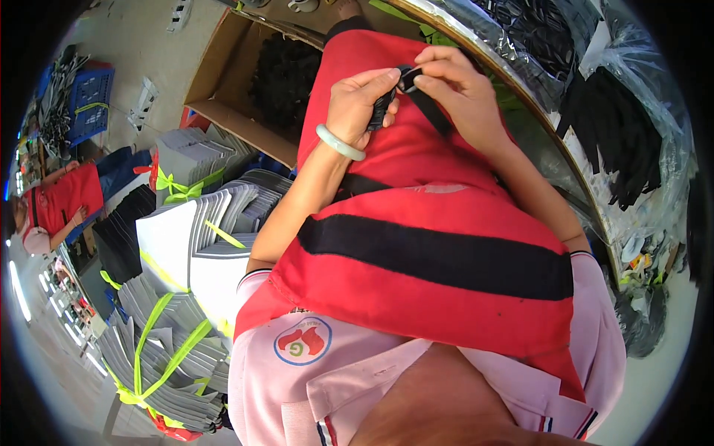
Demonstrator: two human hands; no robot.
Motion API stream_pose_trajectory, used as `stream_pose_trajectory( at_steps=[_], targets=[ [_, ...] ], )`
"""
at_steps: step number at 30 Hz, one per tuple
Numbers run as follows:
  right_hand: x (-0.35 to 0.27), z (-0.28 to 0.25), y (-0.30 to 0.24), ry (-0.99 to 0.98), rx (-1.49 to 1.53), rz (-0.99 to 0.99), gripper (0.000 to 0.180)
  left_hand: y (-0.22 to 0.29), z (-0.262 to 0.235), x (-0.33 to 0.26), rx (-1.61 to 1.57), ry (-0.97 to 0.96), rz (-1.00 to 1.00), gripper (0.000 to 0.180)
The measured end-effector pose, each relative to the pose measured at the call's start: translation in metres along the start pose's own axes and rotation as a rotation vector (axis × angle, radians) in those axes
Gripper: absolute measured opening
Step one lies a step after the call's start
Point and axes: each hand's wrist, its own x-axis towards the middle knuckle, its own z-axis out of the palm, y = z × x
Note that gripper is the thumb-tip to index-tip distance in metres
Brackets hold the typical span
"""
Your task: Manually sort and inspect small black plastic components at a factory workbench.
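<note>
My left hand [358, 102], with a pale green bangle [340, 143] at its wrist, is closed around black ribbed pieces [381, 111] that look like plastic buckles. Between the fingertips of both hands, above my lap, sits a small black buckle-like piece [408, 79]. My right hand [462, 91] pinches that piece from the other side, thumb and fingers pressed together. A black strap [433, 111] runs down from it across my red apron [372, 171]. The exact shape of the small piece is partly hidden by the fingers.
An open cardboard box [223, 111] of black items stands beyond my left arm. Stacks of grey sheets [216, 223] tied with yellow-green strips lie at left. On the right, a table [587, 178] carries black pieces and clear plastic bags. Another person [67, 193] is at far left.
</note>
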Motion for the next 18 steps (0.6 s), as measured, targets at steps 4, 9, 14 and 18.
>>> stream_pose_trajectory(
  at_steps=[4, 9, 14, 18],
  targets=[
    [0.003, -0.006, -0.044, -0.009, 0.361, 0.09, 0.02, 0.006, 0.002, -0.009, 0.146, 0.06, 0.187, 0.018],
    [0.003, -0.008, -0.025, -0.119, 0.306, 0.413, 0.019, 0.004, 0.006, -0.011, 0.255, 0.101, 0.298, 0.018],
    [0.002, -0.002, -0.022, -0.137, 0.376, 0.549, 0.02, -0.007, 0.003, -0.015, 0.338, 0.089, 0.47, 0.018],
    [0.001, 0.006, -0.029, -0.065, 0.558, 0.525, 0.022, -0.001, 0.0, -0.016, 0.502, -0.001, 0.624, 0.017]
  ],
)
